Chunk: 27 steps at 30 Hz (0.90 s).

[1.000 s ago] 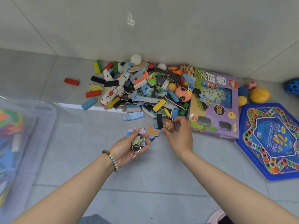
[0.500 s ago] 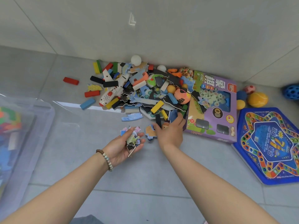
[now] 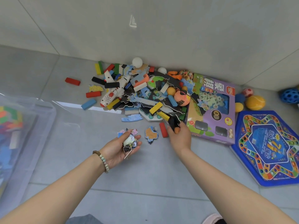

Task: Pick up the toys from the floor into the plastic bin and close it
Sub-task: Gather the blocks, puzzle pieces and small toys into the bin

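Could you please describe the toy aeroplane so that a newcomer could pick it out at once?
Find the purple game box by the wall; the heap of toys spreads to its left. On the heap's left edge lies the toy aeroplane, nose toward the plastic bin. It alone is long and white, with red trim and a dotted speaker grille.

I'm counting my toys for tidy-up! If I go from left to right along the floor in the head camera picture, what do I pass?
plastic bin → lone red block → toy airplane → orange ball → purple chess box → yellow ball → blue holed ball
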Each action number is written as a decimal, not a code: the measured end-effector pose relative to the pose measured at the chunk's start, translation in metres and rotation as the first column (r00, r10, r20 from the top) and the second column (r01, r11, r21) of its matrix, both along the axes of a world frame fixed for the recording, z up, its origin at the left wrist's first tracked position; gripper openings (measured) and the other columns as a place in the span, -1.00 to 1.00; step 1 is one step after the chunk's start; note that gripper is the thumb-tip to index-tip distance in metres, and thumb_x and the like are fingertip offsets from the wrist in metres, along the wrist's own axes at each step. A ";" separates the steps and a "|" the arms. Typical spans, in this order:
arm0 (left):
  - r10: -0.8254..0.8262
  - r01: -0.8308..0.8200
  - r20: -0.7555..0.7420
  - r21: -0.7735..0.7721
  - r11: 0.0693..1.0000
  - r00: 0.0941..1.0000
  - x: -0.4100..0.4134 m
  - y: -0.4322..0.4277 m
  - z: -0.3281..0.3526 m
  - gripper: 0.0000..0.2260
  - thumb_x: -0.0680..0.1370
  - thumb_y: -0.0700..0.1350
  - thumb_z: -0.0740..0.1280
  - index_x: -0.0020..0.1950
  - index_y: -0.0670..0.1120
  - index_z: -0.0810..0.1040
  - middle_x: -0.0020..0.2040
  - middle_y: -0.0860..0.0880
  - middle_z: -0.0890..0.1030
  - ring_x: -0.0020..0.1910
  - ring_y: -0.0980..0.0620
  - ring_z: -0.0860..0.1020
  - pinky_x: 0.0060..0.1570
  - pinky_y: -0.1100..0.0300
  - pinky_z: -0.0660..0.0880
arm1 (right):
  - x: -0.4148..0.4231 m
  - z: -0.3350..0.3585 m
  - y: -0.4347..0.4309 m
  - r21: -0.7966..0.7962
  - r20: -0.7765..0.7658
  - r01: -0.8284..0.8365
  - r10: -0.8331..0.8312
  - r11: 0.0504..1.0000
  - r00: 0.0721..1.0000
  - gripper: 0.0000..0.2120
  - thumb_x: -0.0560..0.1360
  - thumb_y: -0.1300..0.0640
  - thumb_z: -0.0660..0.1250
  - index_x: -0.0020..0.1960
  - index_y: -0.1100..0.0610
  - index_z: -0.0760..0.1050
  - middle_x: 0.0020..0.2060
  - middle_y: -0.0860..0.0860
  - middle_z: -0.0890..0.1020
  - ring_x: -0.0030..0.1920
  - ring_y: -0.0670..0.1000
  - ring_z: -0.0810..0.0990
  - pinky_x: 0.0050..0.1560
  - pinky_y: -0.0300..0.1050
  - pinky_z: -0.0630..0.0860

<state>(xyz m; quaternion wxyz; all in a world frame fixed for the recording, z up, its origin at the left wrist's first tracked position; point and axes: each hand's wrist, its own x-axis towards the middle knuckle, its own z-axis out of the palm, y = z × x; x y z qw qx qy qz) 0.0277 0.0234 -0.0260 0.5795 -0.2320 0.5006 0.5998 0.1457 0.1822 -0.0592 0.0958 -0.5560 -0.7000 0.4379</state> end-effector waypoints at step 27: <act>-0.298 0.283 -0.554 -0.115 0.952 0.777 -0.084 -0.115 0.237 -0.75 0.59 0.06 0.18 0.10 -0.04 0.54 -0.13 0.07 0.64 -0.37 0.22 0.58 -0.52 0.43 0.40 | -0.093 0.273 -0.119 -0.568 -0.410 -0.475 0.269 0.672 0.871 -0.87 0.47 0.16 0.39 -0.12 0.17 0.46 -0.48 -0.04 0.48 -0.40 -0.12 0.55 -0.46 -0.33 0.47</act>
